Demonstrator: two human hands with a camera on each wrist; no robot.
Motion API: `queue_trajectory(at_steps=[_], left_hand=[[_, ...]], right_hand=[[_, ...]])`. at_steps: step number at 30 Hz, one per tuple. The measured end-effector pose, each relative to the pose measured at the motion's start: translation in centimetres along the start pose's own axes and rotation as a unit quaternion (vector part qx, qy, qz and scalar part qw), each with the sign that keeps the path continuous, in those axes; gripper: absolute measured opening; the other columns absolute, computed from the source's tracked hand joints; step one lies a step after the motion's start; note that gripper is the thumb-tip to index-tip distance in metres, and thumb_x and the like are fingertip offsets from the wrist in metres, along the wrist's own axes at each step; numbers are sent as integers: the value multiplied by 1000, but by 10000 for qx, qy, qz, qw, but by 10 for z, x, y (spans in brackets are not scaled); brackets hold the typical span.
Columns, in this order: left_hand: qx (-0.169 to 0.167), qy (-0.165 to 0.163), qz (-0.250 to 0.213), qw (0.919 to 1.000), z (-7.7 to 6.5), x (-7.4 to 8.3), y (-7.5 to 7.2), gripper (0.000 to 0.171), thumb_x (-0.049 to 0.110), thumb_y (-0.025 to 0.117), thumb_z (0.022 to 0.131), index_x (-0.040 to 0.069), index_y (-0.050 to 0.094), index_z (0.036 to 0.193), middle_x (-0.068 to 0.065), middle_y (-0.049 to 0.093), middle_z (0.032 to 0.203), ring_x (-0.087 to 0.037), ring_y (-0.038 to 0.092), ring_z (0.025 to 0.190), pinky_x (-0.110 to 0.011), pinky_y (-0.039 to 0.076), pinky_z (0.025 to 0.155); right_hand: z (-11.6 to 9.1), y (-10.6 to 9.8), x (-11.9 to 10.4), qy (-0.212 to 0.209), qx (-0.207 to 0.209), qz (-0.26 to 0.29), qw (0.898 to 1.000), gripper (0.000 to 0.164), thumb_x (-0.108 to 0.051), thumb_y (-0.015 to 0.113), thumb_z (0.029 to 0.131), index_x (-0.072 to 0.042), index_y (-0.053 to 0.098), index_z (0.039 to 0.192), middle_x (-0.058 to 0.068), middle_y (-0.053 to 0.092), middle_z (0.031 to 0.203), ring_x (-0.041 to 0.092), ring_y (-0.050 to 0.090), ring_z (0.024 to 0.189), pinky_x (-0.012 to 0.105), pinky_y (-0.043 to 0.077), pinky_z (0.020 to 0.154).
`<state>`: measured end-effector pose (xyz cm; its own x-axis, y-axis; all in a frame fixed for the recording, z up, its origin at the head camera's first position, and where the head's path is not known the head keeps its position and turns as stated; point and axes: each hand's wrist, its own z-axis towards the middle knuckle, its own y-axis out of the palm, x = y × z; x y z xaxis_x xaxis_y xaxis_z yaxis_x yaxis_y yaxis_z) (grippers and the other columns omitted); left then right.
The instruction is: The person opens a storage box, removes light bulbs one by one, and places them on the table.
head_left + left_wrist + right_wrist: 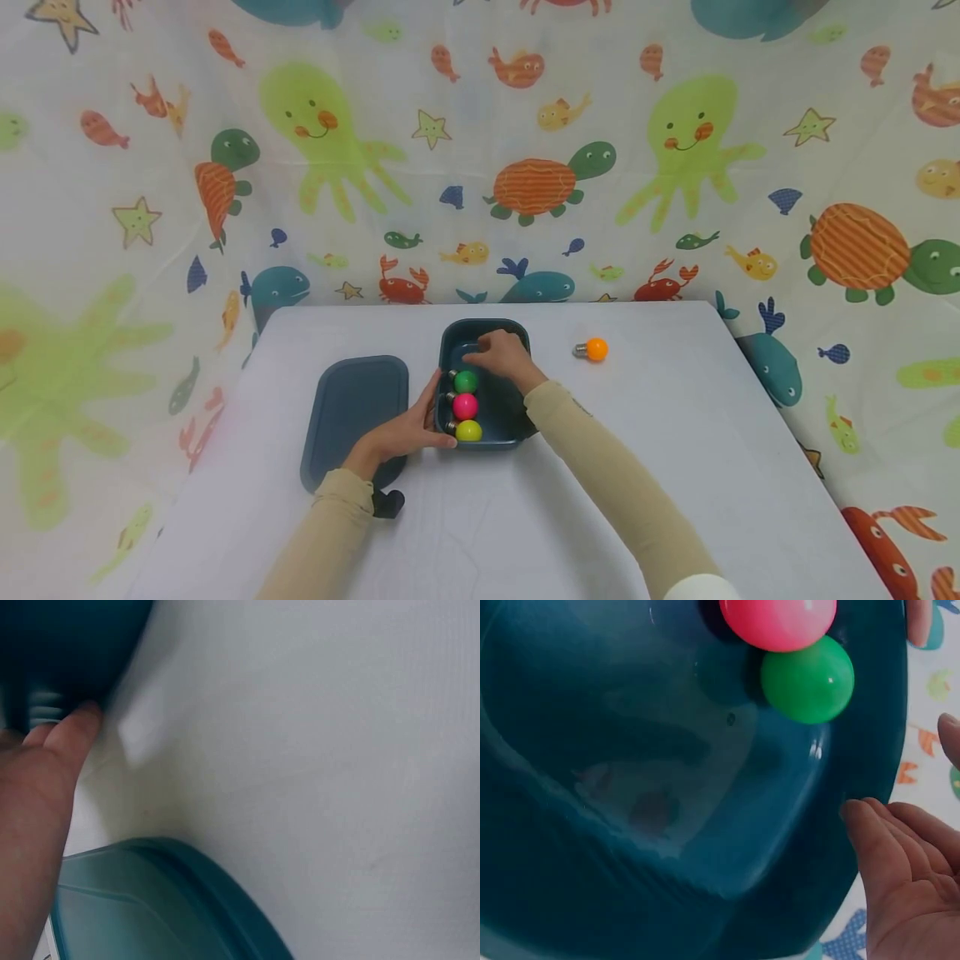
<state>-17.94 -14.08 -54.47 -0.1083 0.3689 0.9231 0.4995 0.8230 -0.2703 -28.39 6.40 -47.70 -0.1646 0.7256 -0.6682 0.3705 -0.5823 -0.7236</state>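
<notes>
A dark blue-green box (498, 408) stands in the middle of the table. Along its left inner side lie a green light bulb (467, 382), a pink light bulb (465, 407) and a yellow light bulb (468, 431), screw bases toward the left wall. My left hand (401, 433) rests against the box's near left corner, fingers stretched along the outer wall and thumb at the front. Over the far part of the box is my right hand (506, 358). The right wrist view shows that hand (915, 877) with loosely extended fingers and nothing visible between them.
To the left of the box lies a flat lid (356, 408) of matching colour, partly under the left wrist. An orange light bulb (596, 349) lies on the white table (637, 417), right of the box. A patterned sea-animal curtain (465, 125) hangs behind.
</notes>
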Motion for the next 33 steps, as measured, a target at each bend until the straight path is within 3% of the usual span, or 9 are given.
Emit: queue_trajectory(at_steps=[14, 22, 27, 33], left_hand=[[54, 0, 62, 10000, 1, -1, -1, 117, 29, 78, 83, 32, -14, 155, -3, -3, 164, -28, 4, 149, -59, 18, 115], [4, 33, 8, 10000, 0, 2, 0, 116, 27, 77, 85, 30, -15, 155, -3, -4, 164, -29, 4, 149, -59, 18, 115], [7, 29, -21, 10000, 0, 2, 0, 116, 27, 77, 84, 30, -15, 155, -2, -5, 164, -28, 3, 149, -58, 18, 115], [-37, 53, -38, 10000, 1, 1, 0, 116, 26, 77, 85, 30, -15, 155, -2, -6, 164, -28, 4, 149, -59, 17, 115]], right_hand=[[-2, 16, -4, 142, -231, -292, 9992, 58, -38, 73, 87, 4, 62, 126, 18, 63, 126, 31, 61, 111, 41, 52, 94], [-5, 23, -4, 367, -391, -468, 9975, 51, -37, 74, 86, 3, 66, 117, 15, 68, 109, 25, 62, 93, 38, 55, 85], [-5, 25, -5, 444, -522, -503, 9964, 40, -36, 76, 85, 1, 70, 101, 8, 66, 87, 22, 59, 79, 32, 54, 71], [-5, 27, -5, 536, -621, -603, 9948, 37, -37, 77, 83, -2, 69, 92, 6, 62, 80, 20, 57, 76, 30, 52, 68]])
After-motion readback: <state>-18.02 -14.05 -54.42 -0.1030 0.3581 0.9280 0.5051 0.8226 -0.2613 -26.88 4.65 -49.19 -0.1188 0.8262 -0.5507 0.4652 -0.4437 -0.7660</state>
